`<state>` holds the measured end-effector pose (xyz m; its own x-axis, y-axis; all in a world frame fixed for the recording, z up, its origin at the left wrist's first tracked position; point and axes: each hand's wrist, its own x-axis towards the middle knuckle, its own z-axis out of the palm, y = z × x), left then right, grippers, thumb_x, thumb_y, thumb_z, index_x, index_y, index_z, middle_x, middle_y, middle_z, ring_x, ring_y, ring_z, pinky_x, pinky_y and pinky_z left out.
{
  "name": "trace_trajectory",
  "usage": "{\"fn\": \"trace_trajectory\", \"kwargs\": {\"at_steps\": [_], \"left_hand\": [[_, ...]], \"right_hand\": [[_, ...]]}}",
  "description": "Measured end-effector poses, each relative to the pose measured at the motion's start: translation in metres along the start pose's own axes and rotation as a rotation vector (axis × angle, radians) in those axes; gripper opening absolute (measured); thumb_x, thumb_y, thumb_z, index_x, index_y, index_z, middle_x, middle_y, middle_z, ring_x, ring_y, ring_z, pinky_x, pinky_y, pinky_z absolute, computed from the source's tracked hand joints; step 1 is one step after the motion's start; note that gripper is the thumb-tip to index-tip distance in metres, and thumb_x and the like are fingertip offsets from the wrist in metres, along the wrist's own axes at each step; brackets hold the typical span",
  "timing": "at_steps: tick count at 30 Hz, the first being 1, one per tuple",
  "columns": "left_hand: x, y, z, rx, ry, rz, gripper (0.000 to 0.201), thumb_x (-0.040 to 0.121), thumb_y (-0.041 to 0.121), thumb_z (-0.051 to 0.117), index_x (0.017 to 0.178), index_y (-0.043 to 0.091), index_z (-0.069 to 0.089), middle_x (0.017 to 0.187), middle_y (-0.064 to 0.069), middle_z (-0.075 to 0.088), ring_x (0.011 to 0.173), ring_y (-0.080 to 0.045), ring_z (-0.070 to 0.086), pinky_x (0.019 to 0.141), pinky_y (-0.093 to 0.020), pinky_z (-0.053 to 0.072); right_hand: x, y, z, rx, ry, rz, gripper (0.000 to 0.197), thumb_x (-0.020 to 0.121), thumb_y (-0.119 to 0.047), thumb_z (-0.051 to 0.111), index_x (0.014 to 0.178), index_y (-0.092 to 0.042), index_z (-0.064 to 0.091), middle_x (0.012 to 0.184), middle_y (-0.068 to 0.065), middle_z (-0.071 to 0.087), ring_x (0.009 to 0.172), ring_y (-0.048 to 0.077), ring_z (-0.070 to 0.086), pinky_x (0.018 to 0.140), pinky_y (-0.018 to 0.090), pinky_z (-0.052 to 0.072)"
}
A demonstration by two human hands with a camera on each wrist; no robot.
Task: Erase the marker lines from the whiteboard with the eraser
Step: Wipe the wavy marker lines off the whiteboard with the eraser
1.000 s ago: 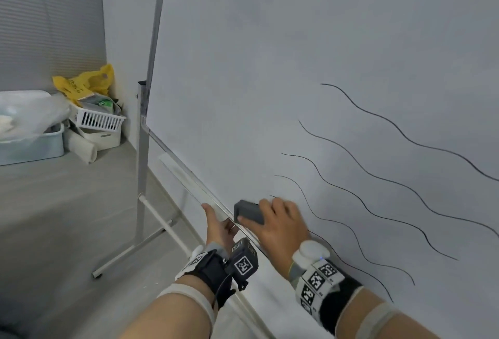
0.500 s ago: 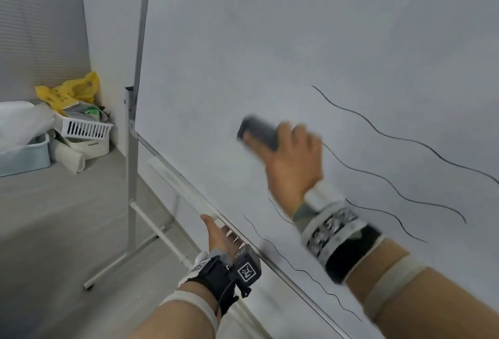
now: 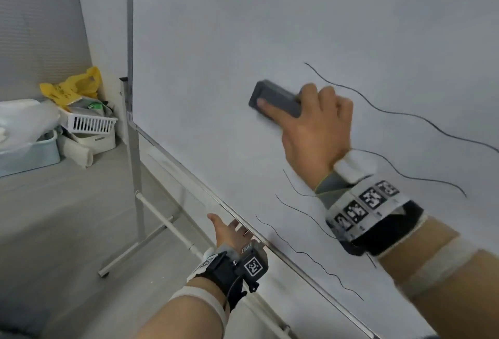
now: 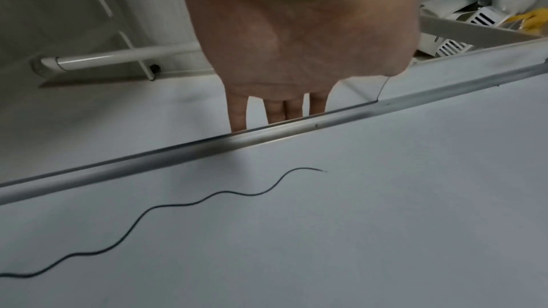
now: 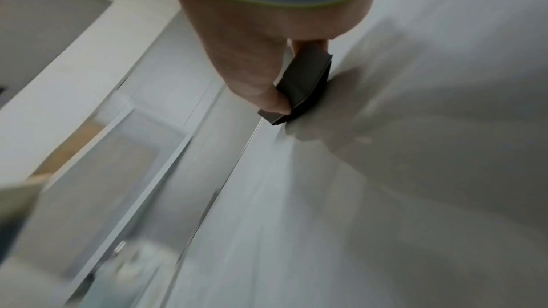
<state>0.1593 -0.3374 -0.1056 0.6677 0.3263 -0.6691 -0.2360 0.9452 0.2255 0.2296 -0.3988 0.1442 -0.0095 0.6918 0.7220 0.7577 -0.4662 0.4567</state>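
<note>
My right hand (image 3: 316,133) grips a dark grey eraser (image 3: 272,97) and holds it flat against the whiteboard (image 3: 270,28), just left of the topmost wavy black marker line (image 3: 399,114). Several more wavy lines (image 3: 310,255) run below and right of that wrist. The right wrist view is blurred; thumb and fingers pinch the eraser (image 5: 305,79) there, its felt on the board (image 5: 415,172). My left hand (image 3: 229,230) is at the board's lower frame. Its straight fingers (image 4: 237,111) pass behind the metal rail (image 4: 267,135), tips hidden. One line (image 4: 178,205) crosses the board below it.
The board's stand has an upright post (image 3: 135,176) and a foot bar (image 3: 164,219) on the grey floor. In the far left corner sit a white slatted basket (image 3: 89,122), a yellow bag (image 3: 73,87) and a pale blue bin (image 3: 27,155).
My right hand has carried the eraser from the board's lower edge up to mid-board. The left ends of the middle lines are gone. The left hand stays at the lower frame.
</note>
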Motion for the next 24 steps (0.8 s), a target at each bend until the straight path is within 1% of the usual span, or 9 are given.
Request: {"fn": "trace_trajectory", "kwargs": {"at_steps": [3,6,8,10,13,15,18,21,24], "left_hand": [[-0.004,-0.007,0.003,0.035,0.004,-0.029,0.115,0.069,0.097,0.018,0.157,0.022,0.025,0.161,-0.011,0.029,0.147,-0.037,0.029,0.116,-0.062,0.022],[-0.007,-0.011,0.003,0.071,-0.01,-0.038,0.112,0.062,0.1,0.024,0.155,0.037,0.021,0.164,-0.014,0.019,0.149,-0.042,0.02,0.113,-0.068,0.02],[-0.007,-0.01,0.0,0.068,-0.032,-0.05,0.112,0.057,0.102,0.028,0.153,0.045,0.022,0.164,-0.015,0.017,0.147,-0.047,0.02,0.108,-0.073,0.022],[-0.014,-0.008,0.001,0.086,-0.065,-0.056,0.109,0.06,0.101,0.025,0.153,0.044,0.022,0.164,-0.015,0.02,0.144,-0.048,0.027,0.103,-0.076,0.027],[-0.013,-0.012,-0.007,0.111,-0.118,-0.054,0.111,0.069,0.097,0.016,0.149,0.022,0.039,0.151,-0.018,0.043,0.134,-0.043,0.044,0.101,-0.066,0.038],[-0.009,-0.017,-0.015,0.093,-0.154,-0.075,0.112,0.074,0.094,0.013,0.142,0.013,0.048,0.141,-0.02,0.053,0.128,-0.039,0.05,0.095,-0.059,0.043],[-0.01,-0.023,-0.022,0.098,-0.122,-0.057,0.11,0.073,0.095,0.013,0.145,0.018,0.047,0.146,-0.016,0.05,0.128,-0.038,0.052,0.094,-0.061,0.046],[-0.015,-0.027,-0.017,0.058,-0.098,-0.069,0.106,0.072,0.095,0.018,0.155,0.031,0.026,0.162,-0.013,0.026,0.142,-0.043,0.033,0.106,-0.07,0.032],[-0.025,-0.032,-0.002,0.05,-0.112,-0.083,0.103,0.071,0.096,0.02,0.155,0.037,0.021,0.164,-0.014,0.021,0.144,-0.048,0.029,0.106,-0.073,0.028]], "right_hand": [[0.046,0.038,-0.026,-0.063,0.126,0.14,0.072,0.076,-0.012,0.057,0.137,-0.049,0.054,0.115,0.011,0.056,0.101,0.026,0.037,0.084,0.039,0.025],[0.027,0.029,-0.019,-0.075,0.101,0.126,0.078,0.073,-0.008,0.054,0.139,-0.05,0.052,0.115,0.012,0.054,0.098,0.027,0.036,0.081,0.041,0.026],[-0.018,0.004,-0.002,-0.042,-0.023,0.01,0.078,0.072,-0.009,0.053,0.141,-0.047,0.053,0.114,0.011,0.046,0.095,0.029,0.039,0.078,0.042,0.027],[-0.078,-0.025,0.018,0.024,-0.203,-0.158,0.069,0.074,-0.016,0.052,0.138,-0.041,0.057,0.115,0.009,0.041,0.096,0.03,0.041,0.08,0.042,0.03],[-0.165,-0.057,0.038,0.082,-0.489,-0.375,0.058,0.071,-0.029,0.072,0.128,-0.033,0.063,0.113,0.004,0.051,0.097,0.03,0.046,0.085,0.042,0.035],[-0.193,-0.061,0.04,0.081,-0.56,-0.453,0.047,0.076,-0.031,0.068,0.123,-0.033,0.066,0.11,0.001,0.055,0.096,0.029,0.046,0.086,0.041,0.034],[-0.182,-0.047,0.034,0.117,-0.426,-0.426,0.046,0.081,-0.024,0.054,0.125,-0.034,0.065,0.109,0.002,0.054,0.093,0.029,0.05,0.086,0.042,0.035],[-0.115,-0.019,0.012,0.077,-0.211,-0.233,0.059,0.085,-0.016,0.039,0.134,-0.04,0.061,0.113,0.007,0.045,0.094,0.031,0.045,0.083,0.044,0.033],[-0.031,0.024,-0.023,-0.023,-0.023,0.0,0.066,0.081,-0.012,0.052,0.137,-0.047,0.057,0.115,0.009,0.048,0.097,0.031,0.044,0.082,0.041,0.028]]}}
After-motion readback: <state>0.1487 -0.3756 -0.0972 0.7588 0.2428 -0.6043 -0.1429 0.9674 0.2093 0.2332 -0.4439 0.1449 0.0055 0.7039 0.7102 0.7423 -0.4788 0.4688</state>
